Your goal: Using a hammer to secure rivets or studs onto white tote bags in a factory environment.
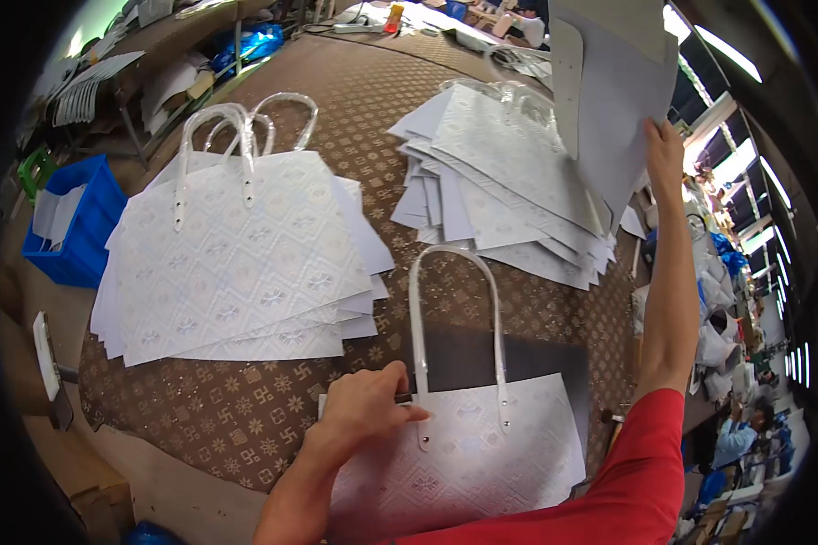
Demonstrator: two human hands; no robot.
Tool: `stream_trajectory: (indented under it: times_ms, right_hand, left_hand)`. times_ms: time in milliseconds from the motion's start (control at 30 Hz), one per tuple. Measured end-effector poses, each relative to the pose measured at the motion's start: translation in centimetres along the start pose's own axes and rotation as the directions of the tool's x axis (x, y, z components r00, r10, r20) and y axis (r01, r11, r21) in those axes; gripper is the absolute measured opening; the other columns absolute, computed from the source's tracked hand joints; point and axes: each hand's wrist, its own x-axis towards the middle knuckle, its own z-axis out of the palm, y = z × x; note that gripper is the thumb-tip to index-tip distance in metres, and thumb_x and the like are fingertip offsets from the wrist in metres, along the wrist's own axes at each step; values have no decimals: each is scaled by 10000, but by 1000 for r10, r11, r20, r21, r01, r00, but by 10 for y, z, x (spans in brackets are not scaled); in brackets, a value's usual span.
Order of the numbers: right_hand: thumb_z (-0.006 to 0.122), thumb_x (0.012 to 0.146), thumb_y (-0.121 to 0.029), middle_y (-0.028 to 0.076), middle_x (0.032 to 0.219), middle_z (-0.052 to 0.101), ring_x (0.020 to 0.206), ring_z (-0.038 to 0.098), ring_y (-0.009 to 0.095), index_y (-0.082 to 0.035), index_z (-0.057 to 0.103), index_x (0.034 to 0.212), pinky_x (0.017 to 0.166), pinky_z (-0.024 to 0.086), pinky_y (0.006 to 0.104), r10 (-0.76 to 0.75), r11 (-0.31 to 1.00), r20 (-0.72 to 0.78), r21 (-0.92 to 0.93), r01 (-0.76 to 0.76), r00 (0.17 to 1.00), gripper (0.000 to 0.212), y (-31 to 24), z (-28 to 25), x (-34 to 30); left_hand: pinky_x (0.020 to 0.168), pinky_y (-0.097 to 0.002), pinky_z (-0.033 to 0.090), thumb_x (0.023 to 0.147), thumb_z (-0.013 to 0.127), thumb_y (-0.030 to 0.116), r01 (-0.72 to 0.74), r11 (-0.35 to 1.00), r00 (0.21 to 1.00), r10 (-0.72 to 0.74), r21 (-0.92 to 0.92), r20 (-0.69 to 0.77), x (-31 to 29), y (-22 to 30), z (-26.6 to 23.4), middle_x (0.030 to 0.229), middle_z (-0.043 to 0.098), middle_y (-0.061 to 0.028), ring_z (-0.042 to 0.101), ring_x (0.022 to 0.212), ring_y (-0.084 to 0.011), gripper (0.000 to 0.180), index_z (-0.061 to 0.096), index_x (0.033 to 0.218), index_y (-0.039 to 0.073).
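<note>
A flat white patterned bag (482, 454) with a clear looped handle (454, 309) lies near me on the brown patterned table (245, 418). My left hand (365, 402) rests on its upper left corner, fingers curled at the handle's base. My right hand (665, 154) is raised at the far right and grips a grey-white sheet (613, 100) by its lower edge, lifted above a fanned pile of white sheets (504, 186). My right sleeve is red.
A stack of finished white bags with clear handles (236, 254) lies at the left. A blue crate (77, 218) stands beyond the table's left edge. Cluttered benches run along the back, and another person (745, 431) sits at the far right.
</note>
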Motion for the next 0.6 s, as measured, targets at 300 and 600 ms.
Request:
stream_trajectory:
  times_ms: [300,600]
  right_hand:
    - [590,1027,-302,57,1005,702,902,609,155,30,683,1171,860,464,321,180,972,-87,170,-163,980,374,9,-111,-30]
    - [630,1012,-305,77,975,702,872,624,107,46,672,1167,816,474,253,138,941,-18,315,-125,990,386,-72,-218,-105]
  left_hand:
    - [743,-449,537,795,812,440,-14,993,990,-3,-117,-142,-6,10,0,870,719,-146,705,843,-349,419,673,919,65]
    - [621,-345,502,869,755,56,-594,804,458,369,30,-808,-9,44,2,890,690,-120,645,702,-261,146,715,1010,45]
